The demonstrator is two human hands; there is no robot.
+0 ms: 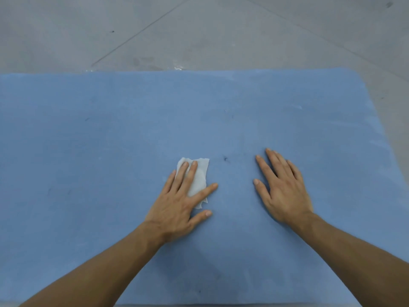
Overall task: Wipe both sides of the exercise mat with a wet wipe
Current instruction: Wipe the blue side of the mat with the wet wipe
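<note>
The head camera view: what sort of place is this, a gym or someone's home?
Hard to say for sure; probably a plain indoor exercise or work space. A blue exercise mat lies flat on a bare grey floor that looks like concrete, marked with seams and stains.

Mat layout, head view

We see the exercise mat (110, 134) flat on the floor (199, 29), floor showing behind its far edge and past its right edge. On the mat: left hand (177, 207) left of centre, flat on the wet wipe (199, 176); right hand (283, 191) flat on the mat to its right, apart.
</note>
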